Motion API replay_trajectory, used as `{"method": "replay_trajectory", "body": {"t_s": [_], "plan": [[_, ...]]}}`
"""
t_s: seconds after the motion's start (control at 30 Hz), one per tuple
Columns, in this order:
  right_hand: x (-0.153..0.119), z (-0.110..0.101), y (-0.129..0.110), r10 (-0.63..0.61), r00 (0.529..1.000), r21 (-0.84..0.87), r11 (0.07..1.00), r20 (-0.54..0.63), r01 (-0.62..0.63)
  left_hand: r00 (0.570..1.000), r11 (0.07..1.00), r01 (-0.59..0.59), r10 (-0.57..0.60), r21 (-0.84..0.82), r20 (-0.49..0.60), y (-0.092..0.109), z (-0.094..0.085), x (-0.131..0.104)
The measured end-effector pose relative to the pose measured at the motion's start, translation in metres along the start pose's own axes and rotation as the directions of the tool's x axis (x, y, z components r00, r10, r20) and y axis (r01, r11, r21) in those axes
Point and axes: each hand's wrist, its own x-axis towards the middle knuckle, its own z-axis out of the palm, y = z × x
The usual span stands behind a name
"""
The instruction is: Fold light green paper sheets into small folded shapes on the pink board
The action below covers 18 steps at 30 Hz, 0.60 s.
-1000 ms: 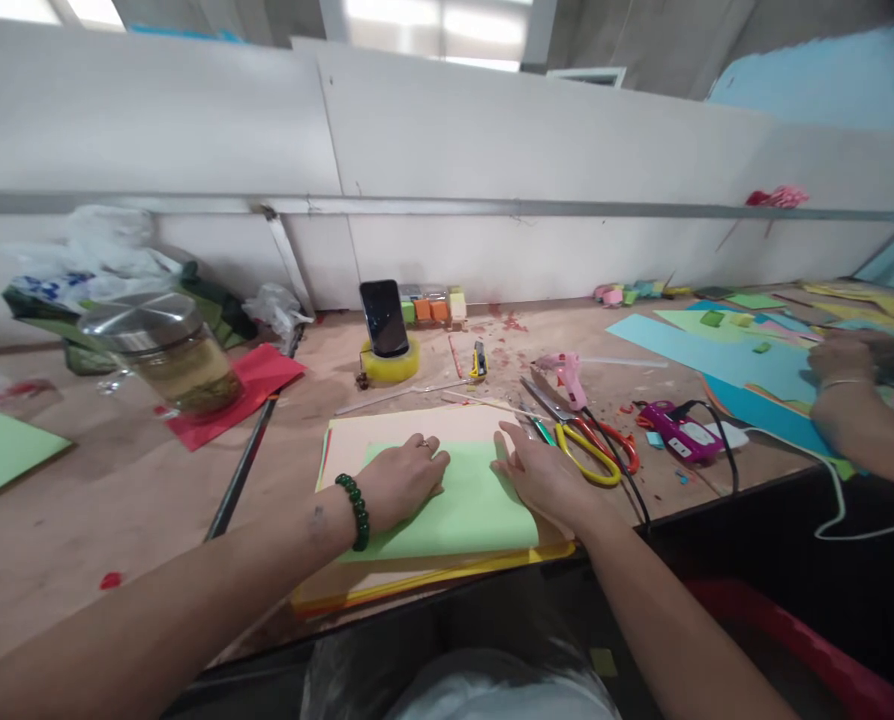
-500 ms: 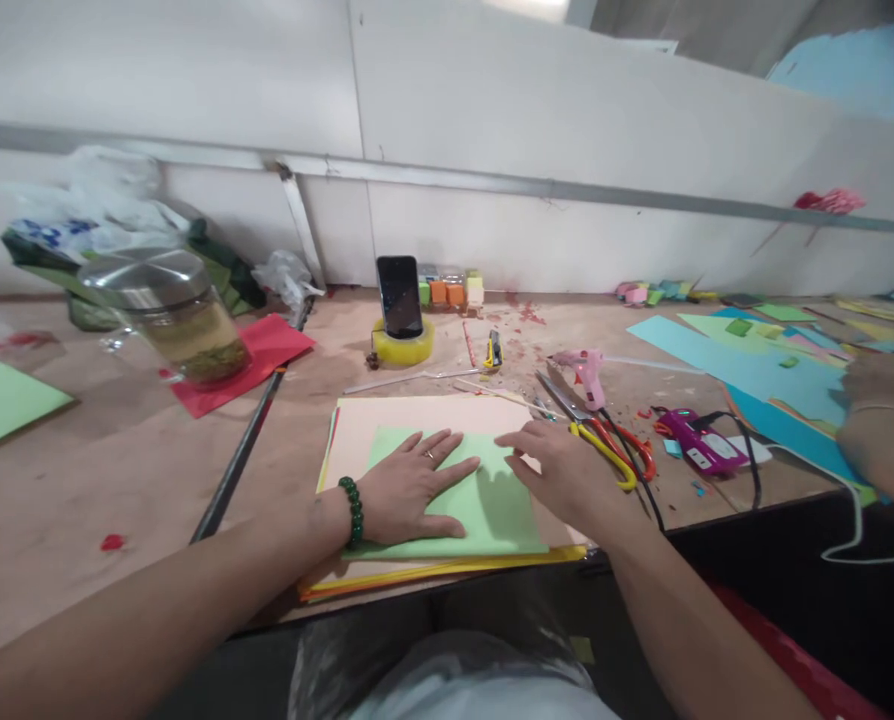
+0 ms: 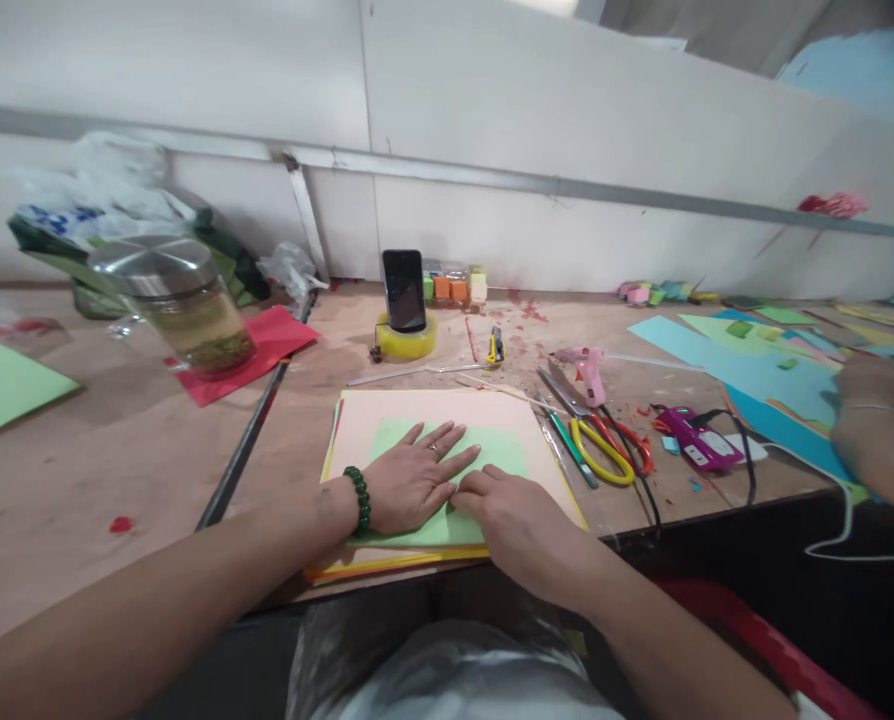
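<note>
Left hand [image 3: 409, 480], wearing a dark-green beaded bracelet [image 3: 358, 500], lies flat with fingers spread on a light-green rectangular paper sheet [image 3: 503, 450]. Right hand [image 3: 526, 525] is narrow: fingers bent and bunched, tips at the green sheet just beside the left thumb; cannot tell whether they pinch its edge. Green sheet rests on a pale-peach paper stack [image 3: 364, 410] with yellow and orange edges, at the near side of the brown tabletop [image 3: 154, 440]. Right of the stack: a slim green pen-like tool [image 3: 574, 445], then metal scissors with yellow and orange-red handle loops [image 3: 601, 450]. Beyond the stack, a black phone [image 3: 403, 290] stands upright at a yellow tape roll [image 3: 406, 340]. Far right, a co-worker's hand [image 3: 874, 420], blurred, is at blue paper sheets [image 3: 777, 385].
</note>
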Motion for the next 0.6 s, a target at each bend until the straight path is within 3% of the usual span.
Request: {"method": "replay_trajectory", "body": {"t_s": [0.13, 0.4, 0.6], "plan": [[0.002, 0.011, -0.013, -0.063, 0.998, -0.102, 0.993, -0.021, 0.061, 0.999, 1.0, 0.013, -0.013, 0.005, 0.031, 0.001, 0.0, 0.002], [0.004, 0.041, -0.027, -0.255, 0.931, -0.31, 0.936, -0.261, 0.17, 0.996, 0.998, 0.041, -0.044, 0.038, 0.084, 0.005, -0.007, 0.001], [-0.006, 0.049, -0.039, -0.228, 0.922, -0.345, 0.932, -0.314, 0.113, 0.997, 0.999, 0.036, -0.038, 0.025, 0.066, 0.007, -0.008, 0.0]]}}
